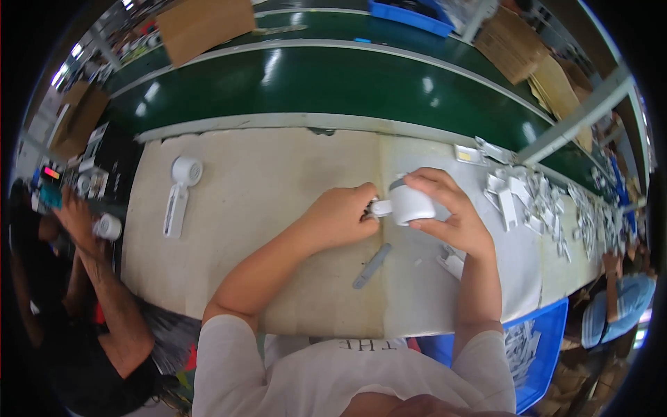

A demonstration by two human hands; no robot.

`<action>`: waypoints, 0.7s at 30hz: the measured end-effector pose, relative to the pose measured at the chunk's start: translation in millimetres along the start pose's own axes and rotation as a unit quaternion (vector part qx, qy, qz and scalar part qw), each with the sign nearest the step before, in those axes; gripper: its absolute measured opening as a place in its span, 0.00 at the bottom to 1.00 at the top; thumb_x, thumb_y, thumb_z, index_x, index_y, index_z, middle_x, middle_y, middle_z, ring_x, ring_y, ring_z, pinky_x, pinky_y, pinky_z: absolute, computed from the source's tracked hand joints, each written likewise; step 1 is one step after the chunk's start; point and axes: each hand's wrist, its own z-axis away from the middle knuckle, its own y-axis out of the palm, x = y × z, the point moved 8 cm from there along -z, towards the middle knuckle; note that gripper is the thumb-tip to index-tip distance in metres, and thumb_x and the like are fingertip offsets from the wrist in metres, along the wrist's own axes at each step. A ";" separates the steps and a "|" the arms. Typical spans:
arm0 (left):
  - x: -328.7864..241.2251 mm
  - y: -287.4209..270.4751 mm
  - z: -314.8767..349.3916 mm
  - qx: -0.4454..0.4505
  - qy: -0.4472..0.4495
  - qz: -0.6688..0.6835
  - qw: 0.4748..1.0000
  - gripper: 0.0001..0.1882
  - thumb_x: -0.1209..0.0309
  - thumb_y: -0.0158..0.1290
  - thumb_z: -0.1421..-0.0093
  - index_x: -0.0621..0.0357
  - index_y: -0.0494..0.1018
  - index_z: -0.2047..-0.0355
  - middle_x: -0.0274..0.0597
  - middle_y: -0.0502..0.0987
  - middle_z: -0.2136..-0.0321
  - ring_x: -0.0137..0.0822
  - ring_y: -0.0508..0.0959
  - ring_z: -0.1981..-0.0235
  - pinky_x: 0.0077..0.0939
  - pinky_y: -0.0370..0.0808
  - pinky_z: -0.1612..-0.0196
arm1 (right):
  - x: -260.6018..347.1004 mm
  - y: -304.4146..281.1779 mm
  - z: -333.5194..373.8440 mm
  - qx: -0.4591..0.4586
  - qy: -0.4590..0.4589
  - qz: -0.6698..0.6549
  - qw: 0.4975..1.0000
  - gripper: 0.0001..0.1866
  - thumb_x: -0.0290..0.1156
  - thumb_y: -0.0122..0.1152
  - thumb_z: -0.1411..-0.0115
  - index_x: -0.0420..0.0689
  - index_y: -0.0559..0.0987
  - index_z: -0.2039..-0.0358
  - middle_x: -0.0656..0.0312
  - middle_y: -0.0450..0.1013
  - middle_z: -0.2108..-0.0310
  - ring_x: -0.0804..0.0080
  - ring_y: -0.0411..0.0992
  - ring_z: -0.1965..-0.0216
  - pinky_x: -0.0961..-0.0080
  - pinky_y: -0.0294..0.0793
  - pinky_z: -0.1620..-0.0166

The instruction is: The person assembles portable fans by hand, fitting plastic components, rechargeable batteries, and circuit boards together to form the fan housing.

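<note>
My right hand (455,212) grips the round white head of a handheld device (412,206), thumb below and fingers above. A grey patch shows on the head's upper edge. My left hand (340,214) is closed around the device's narrow handle end, which its fingers mostly hide. Below the hands, a grey elongated strip (373,266) lies slanted on the table. Beside my right forearm is a small white plastic part (451,263), partly covered by the arm. Off to the left, a similar white device (182,191) with round head and straight handle lies on the table.
Loose white plastic parts (521,194) are heaped on the right of the worktable (264,187). A green conveyor (319,80) runs behind it. A blue bin (549,354) with parts stands at lower right. At left, a co-worker's arm (104,292) reaches near a white device.
</note>
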 end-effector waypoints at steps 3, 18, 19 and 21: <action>-7.8 1.6 2.9 0.001 0.007 -0.061 0.998 0.12 0.70 0.49 0.55 0.63 0.65 0.71 0.51 0.73 0.80 0.50 0.74 0.77 0.39 0.69 0.73 | -12.3 4.3 -2.1 0.012 0.041 -0.017 0.999 0.30 0.26 0.66 0.58 0.47 0.72 0.50 0.56 0.64 0.51 0.61 0.63 0.49 0.72 0.61 0.47; 19.9 0.8 -1.1 -0.037 -0.093 0.497 0.862 0.13 0.71 0.47 0.44 0.66 0.69 0.61 0.46 0.76 0.69 0.34 0.77 0.71 0.25 0.74 0.65 | -82.0 -95.9 55.8 -0.157 0.307 0.263 0.901 0.22 0.38 0.61 0.50 0.44 0.73 0.54 0.54 0.71 0.56 0.59 0.68 0.54 0.68 0.67 0.53; 23.3 -1.8 -4.3 -0.042 -0.093 0.501 0.859 0.13 0.71 0.47 0.44 0.66 0.69 0.61 0.46 0.76 0.69 0.34 0.77 0.71 0.25 0.74 0.65 | -92.3 -111.7 74.1 -0.189 0.296 0.426 0.834 0.24 0.38 0.63 0.52 0.42 0.73 0.55 0.51 0.69 0.54 0.55 0.67 0.54 0.64 0.68 0.54; 25.6 -14.4 -7.0 -0.066 -0.065 0.554 0.827 0.16 0.67 0.46 0.42 0.69 0.68 0.59 0.48 0.76 0.66 0.35 0.76 0.67 0.27 0.72 0.62 | -123.0 -125.7 104.8 -0.143 0.398 0.482 0.767 0.29 0.37 0.64 0.56 0.41 0.69 0.53 0.50 0.68 0.55 0.51 0.68 0.56 0.61 0.69 0.55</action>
